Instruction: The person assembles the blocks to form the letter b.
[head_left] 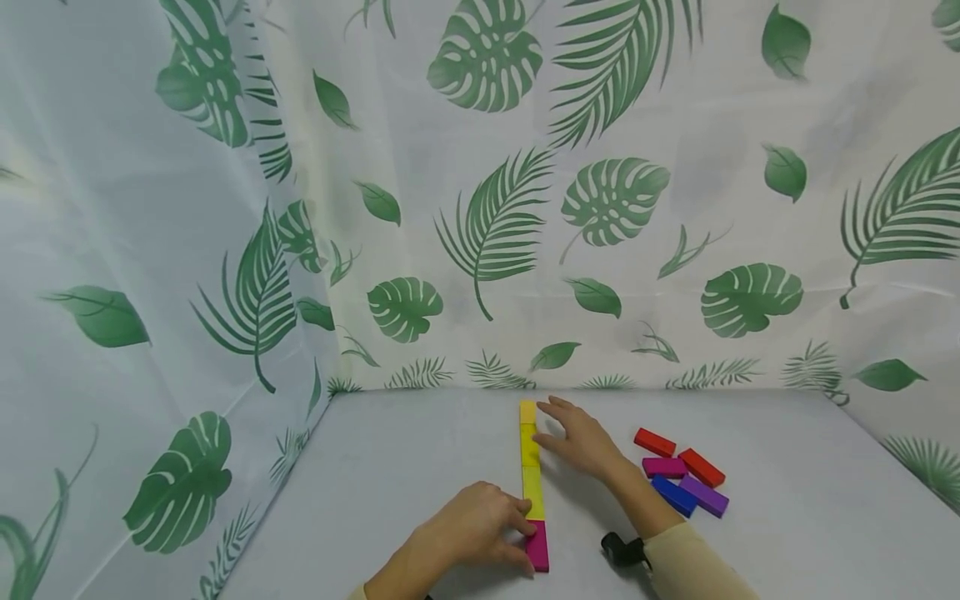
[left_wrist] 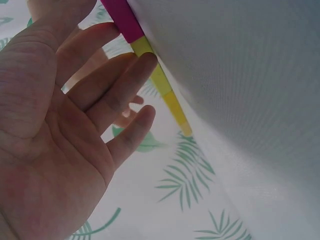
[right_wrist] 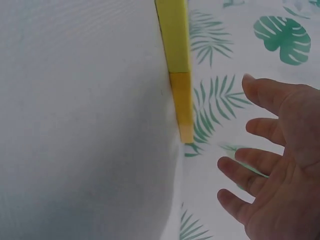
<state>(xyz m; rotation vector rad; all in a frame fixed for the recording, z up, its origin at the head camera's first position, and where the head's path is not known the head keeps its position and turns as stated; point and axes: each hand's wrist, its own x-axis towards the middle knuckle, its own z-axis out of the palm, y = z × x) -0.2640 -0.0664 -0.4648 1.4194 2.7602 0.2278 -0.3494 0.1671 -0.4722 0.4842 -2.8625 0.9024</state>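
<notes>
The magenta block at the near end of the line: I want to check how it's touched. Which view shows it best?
The head view: the magenta block lies whole under the left hand's fingertips. The left wrist view shows only part; the right wrist view, none.

In the head view the left hand covers the left edge of the pink block and the nearest yellow block, and both forearms run off the bottom edge. The blue block lies partly behind the purple block. In the right wrist view the row is cut off by the top edge. A small black object at the right wrist is too small to tell.
</notes>
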